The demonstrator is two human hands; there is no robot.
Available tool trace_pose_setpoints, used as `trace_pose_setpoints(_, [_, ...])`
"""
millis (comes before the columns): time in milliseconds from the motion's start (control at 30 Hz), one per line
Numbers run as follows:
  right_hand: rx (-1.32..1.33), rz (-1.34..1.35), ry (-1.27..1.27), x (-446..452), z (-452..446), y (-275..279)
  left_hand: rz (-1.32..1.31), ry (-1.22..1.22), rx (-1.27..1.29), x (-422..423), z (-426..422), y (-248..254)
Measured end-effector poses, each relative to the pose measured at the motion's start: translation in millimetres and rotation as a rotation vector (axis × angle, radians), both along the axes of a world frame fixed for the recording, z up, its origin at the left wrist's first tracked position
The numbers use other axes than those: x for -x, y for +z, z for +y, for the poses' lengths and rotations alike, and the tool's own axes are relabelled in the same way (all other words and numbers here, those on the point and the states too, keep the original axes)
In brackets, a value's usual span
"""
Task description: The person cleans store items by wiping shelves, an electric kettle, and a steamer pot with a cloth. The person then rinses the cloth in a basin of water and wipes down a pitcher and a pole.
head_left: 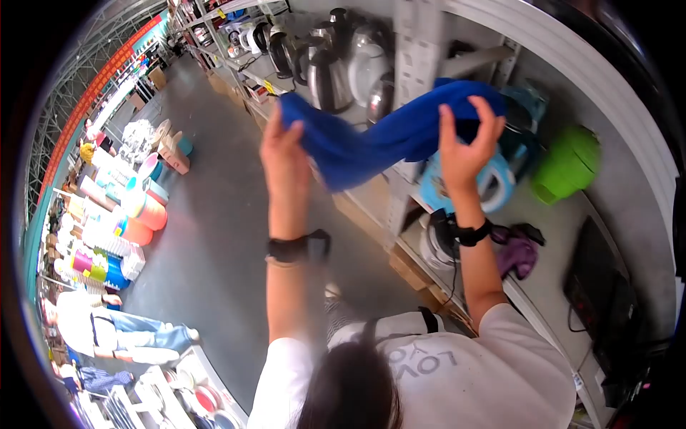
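Observation:
A blue cloth hangs stretched between my two hands, sagging in the middle, where it is slightly blurred. My left hand pinches its left end, with the fingertips against the fabric. At the other end, my right hand grips the cloth with thumb and fingers curved around its edge. Both hands are raised in front of the metal shelf. Behind the cloth and close to my right hand is a light blue appliance, partly hidden.
Several kettles stand on the shelf beyond the cloth. On the right shelf section are a green container, a purple cloth and a black flat panel. A shelf post divides the sections. Another person stands across the aisle.

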State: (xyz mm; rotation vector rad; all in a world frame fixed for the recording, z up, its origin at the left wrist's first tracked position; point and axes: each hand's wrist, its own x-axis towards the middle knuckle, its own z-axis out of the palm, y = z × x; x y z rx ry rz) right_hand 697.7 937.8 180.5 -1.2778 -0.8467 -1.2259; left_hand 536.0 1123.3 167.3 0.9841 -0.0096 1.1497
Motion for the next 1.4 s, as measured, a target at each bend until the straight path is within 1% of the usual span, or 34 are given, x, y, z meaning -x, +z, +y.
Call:
trace_pose_setpoints(33, [-0.003,0.017,-0.091,-13,27,6,0.018,-0.087,0.023,-15,16,3])
trace_pose_setpoints(67, [-0.001,0.052,-0.173,-25,52,5,0.104,-0.146,0.061,-34,39,-5])
trace_pose_setpoints(100, [0.004,0.072,-0.25,-42,77,6,0.168,-0.254,0.037,-55,62,-19])
trace_pose_setpoints(133, [-0.018,0.066,-0.368,-56,96,5,0.274,-0.271,-0.08,-71,75,-29])
trace_pose_setpoints(167, [-0.035,0.073,-0.49,-63,110,-1,0.356,-0.331,-0.151,-85,87,-34])
trace_pose_setpoints(200, [-0.029,0.051,-0.604,-65,118,-3,0.469,-0.386,-0.278,-92,99,-35])
trace_pose_setpoints(233, [-0.023,0.026,-0.717,-65,124,-7,0.33,-0.518,-0.287,-107,107,-41])
trace_pose_setpoints(267, [-0.043,0.033,-0.803,-67,129,-15,0.374,-0.572,-0.46,-118,119,-48])
trace_pose_setpoints(300, [-0.067,0.041,-0.888,-69,132,-26,0.308,-0.64,-0.615,-128,131,-58])
trace_pose_setpoints(333, [-0.075,0.064,-0.945,-75,130,-43,0.494,-0.869,-0.698,-132,142,-61])
trace_pose_setpoints(367, [-0.081,0.083,-0.999,-80,125,-61,0.424,-0.903,-0.782,-138,143,-75])
trace_pose_setpoints(400, [-0.119,0.103,-0.975,-83,123,-75,0.319,-0.9,-0.902,-145,147,-91])
trace_pose_setpoints(433, [-0.164,0.123,-0.949,-84,123,-89,0.296,-1.029,-0.834,-151,147,-111])
trace_pose_setpoints(467, [-0.127,0.11,-1.063,-85,122,-96,0.293,-1.086,-0.826,-149,158,-103])
trace_pose_setpoints(500, [-0.092,0.096,-1.174,-86,119,-100,0.268,-1.119,-0.82,-151,165,-106])
trace_pose_setpoints(533, [-0.109,0.07,-1.201,-87,113,-105,0.281,-1.176,-0.789,-151,177,-96])
trace_pose_setpoints(567, [-0.134,0.041,-1.233,-92,111,-108,0.231,-1.255,-0.778,-157,187,-99])
trace_pose_setpoints(633, [-0.161,0.001,-1.228,-91,109,-108,0.218,-1.334,-0.737,-156,214,-70])
trace_pose_setpoints(667, [-0.142,0.01,-1.334,-90,110,-106,0.223,-1.296,-0.858,-154,227,-54])
trace_pose_setpoints(700, [-0.188,0.043,-1.307,-88,117,-105,0.216,-1.254,-0.994,-156,242,-40])
trace_pose_setpoints(767, [-0.129,0.041,-1.437,-73,147,-87,0.126,-1.141,-1.218,-170,267,-23])
trace_pose_setpoints(833, [-0.068,-0.18,-1.426,-66,181,-55,-0.025,-1.003,-1.349,-181,287,-11])
trace_pose_setpoints(867, [-0.022,-0.287,-1.412,-63,197,-41,-0.038,-0.943,-1.411,-185,299,-7])
trace_pose_setpoints(900, [-0.013,-0.27,-1.44,-62,215,-23,-0.056,-0.894,-1.425,-191,314,3])
trace_pose_setpoints(967, [-0.132,-0.267,-1.259,-67,276,25,-0.088,-0.808,-1.447,-199,345,18])
trace_pose_setpoints(1000, [-0.136,-0.254,-1.285,-70,296,41,-0.128,-0.71,-1.407,-202,366,25])
trace_pose_setpoints(1033, [-0.137,-0.237,-1.313,-72,317,52,-0.102,-0.665,-1.446,-203,390,37])
trace_pose_setpoints(1100, [-0.125,-0.305,-1.027,-80,383,74,-0.117,-0.663,-1.343,-211,440,49])
trace_pose_setpoints(1167, [-0.099,-0.286,-0.836,-85,452,79,-0.134,-0.459,-1.296,-212,494,55])
trace_pose_setpoints(1233, [-0.048,-0.268,-1.018,-95,516,85,-0.132,-0.271,-1.254,-218,555,65])
trace_pose_setpoints(1267, [0.034,-0.214,-1.106,-91,557,93,-0.125,-0.194,-1.241,-222,586,64])
trace_pose_setpoints(1333, [0.157,-0.115,-1.084,-93,642,117,-0.067,-0.114,-1.216,-228,649,83])
trace_pose_setpoints(1367, [0.216,-0.073,-0.975,-97,677,124,0.009,-0.073,-1.206,-229,678,87])
trace_pose_setpoints(1400, [0.258,-0.139,-0.867,-107,712,128,0.059,0.001,-1.211,-232,706,82])
